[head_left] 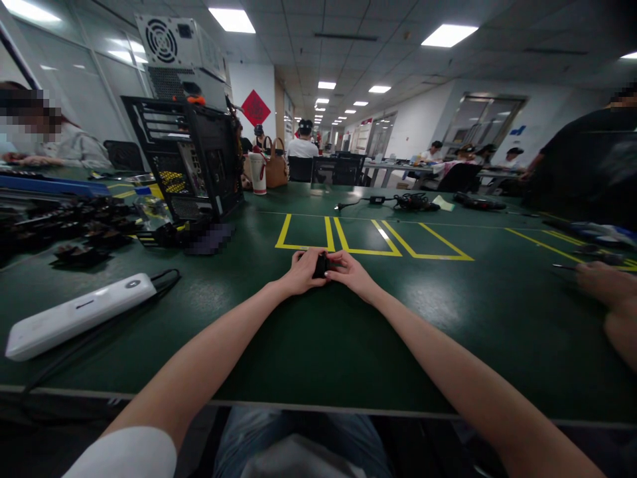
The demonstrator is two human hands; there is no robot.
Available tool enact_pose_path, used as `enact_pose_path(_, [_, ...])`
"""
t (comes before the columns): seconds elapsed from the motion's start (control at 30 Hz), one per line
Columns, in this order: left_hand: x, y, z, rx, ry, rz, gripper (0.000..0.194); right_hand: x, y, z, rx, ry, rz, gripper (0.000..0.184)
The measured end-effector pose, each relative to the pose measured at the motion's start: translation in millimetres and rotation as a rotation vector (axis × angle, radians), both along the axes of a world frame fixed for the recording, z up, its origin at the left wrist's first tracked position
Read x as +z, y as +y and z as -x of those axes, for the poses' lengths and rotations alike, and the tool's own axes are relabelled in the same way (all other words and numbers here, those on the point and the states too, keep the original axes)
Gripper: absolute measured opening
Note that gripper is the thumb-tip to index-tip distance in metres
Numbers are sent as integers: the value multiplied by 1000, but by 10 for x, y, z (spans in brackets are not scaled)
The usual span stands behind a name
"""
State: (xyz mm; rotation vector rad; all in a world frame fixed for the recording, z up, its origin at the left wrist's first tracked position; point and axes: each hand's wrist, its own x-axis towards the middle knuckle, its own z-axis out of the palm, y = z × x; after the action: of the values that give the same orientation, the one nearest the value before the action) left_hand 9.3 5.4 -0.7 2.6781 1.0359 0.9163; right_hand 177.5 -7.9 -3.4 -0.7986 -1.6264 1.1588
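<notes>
A small black block-like part (320,267) is held between my hands just in front of the yellow tape outlines on the green table (318,352). My left hand (300,273) wraps round its left side, fingers behind and thumb in front. From the other side, the bent fingertips of my right hand (352,274) pinch at the part's right edge. My fingers cover most of it, so its exact kind cannot be made out.
At left lie a white power strip (82,313) with a dark cable and several black parts (82,229). Behind them stands an open black computer case (192,156). A white cup (257,174) and black cords (415,202) sit farther back. Another person's hand (604,282) is at right.
</notes>
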Motion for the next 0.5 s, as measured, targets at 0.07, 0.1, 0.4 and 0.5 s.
enact_pose_path(0.07, [1,-1,1,-4,-2,-1,55,4,0,11,-17,4,-2,30])
enact_pose_path(0.1, [-2,0,0,-5,-2,-3,55,5,5,17,-26,8,-2,27])
enact_pose_path(0.4, [-31,21,-11,9,-2,-12,56,-18,34,8,-28,-3,53,33])
enact_pose_path(0.5, [-26,21,-4,3,2,-14,55,-22,17,-2,-4,15,13,35])
